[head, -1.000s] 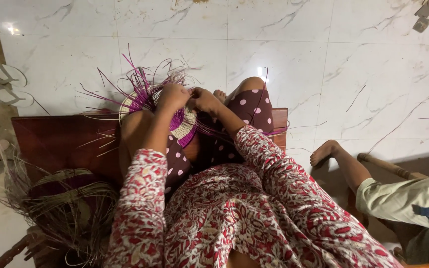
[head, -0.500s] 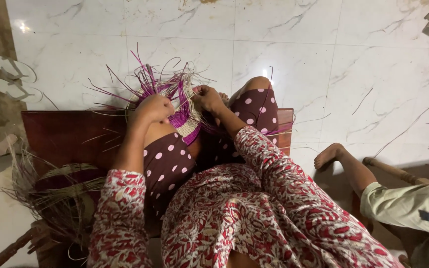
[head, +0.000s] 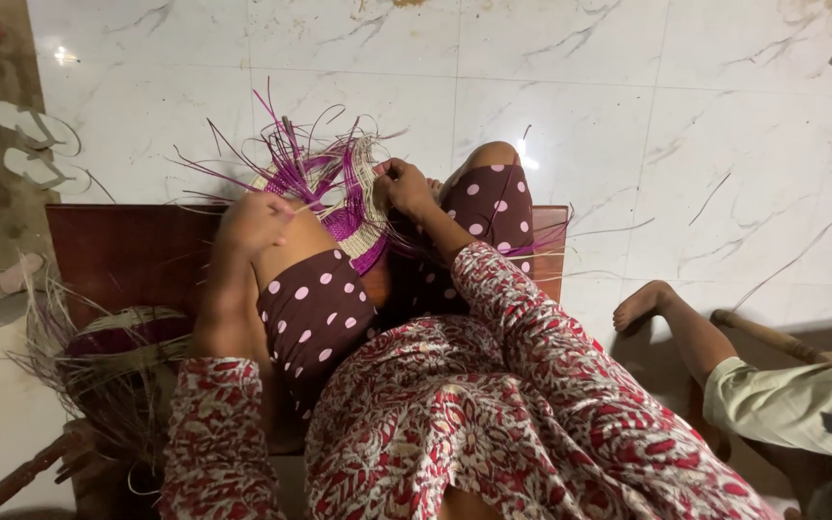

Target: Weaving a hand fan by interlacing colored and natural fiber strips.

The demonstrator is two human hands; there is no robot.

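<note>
We sit on a dark reddish wooden bench surface (head: 127, 255) with a half-woven round basket of purple and cream straw strips (head: 353, 217) propped between our knees, at the bench's far edge. Our right hand (head: 404, 185) is at the basket's upper rim with its fingers pinched shut on the weave there. Our left hand (head: 254, 218) sits just left of the basket, curled closed around a thin pale strip that runs toward the rim.

We judge the basket light and springy: the woven part looks firm enough to hold by the rim, while the loose purple strip ends (head: 281, 154) fanning above it look thin, flexible and easy to kink or snap if bent sharply. The woven rim seems the safest place to grip; single strips are best taken close to the weave.

Beyond the bench edge the white marble floor (head: 628, 125) lies open, with a few stray strips scattered on it. To our left, a bundle of dry straw and a second, darker woven piece (head: 113, 361) crowd the bench end. A pair of white sandals (head: 36, 144) lies further left on the floor. To our right, another person's bare foot (head: 642, 303) rests well apart from the basket, leaving elbow room narrower on that side.
</note>
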